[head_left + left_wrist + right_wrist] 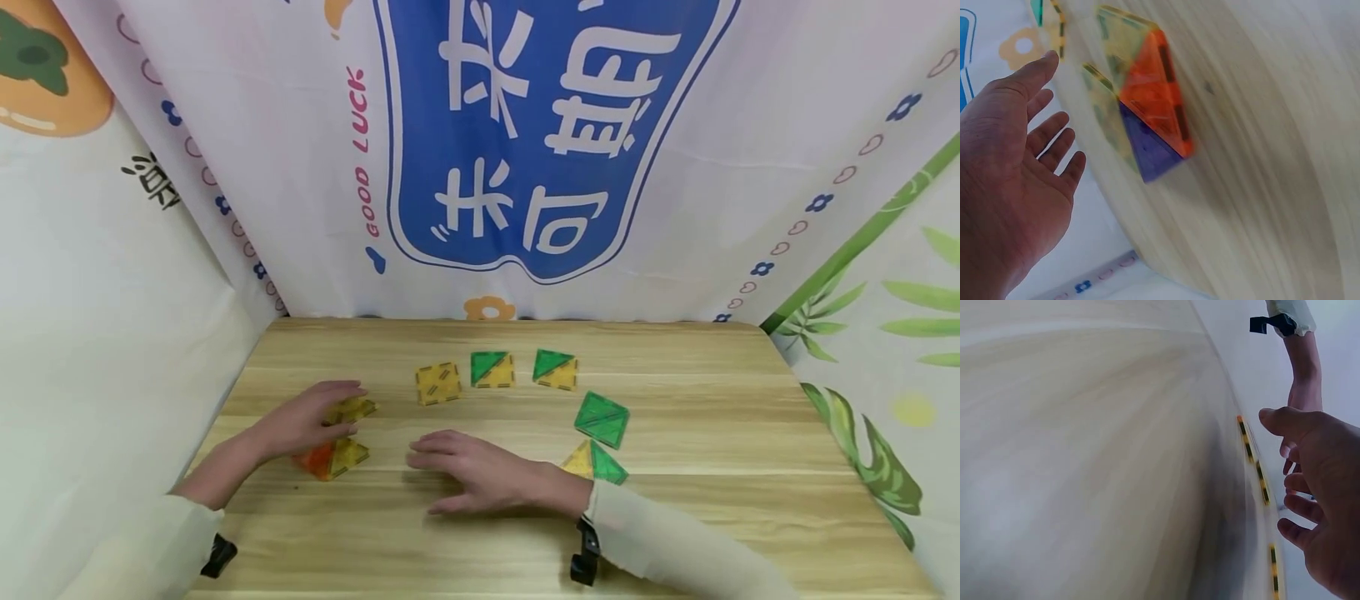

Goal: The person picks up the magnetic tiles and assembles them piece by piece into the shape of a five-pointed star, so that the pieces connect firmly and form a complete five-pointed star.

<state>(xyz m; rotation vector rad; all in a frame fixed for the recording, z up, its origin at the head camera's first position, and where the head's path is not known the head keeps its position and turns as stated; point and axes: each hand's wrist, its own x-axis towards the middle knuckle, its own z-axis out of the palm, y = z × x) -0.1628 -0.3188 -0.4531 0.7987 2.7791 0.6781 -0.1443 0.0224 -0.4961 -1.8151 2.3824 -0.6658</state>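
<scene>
My left hand is at the left of the table, fingers spread loosely over a small group of translucent magnetic tiles and holding nothing. In the left wrist view, that group shows an orange triangle, a purple triangle and yellow triangles, laid edge to edge. From the head, the hand partly covers the orange tile and a yellow tile. Above the middle of the table, my right hand is relaxed with its fingers apart and nothing in them.
An arc of tile pairs curves across the table: a yellow square, two green-and-yellow squares, a green square, and a green triangle beside a yellow one, partly behind my right forearm. Printed curtains border the table.
</scene>
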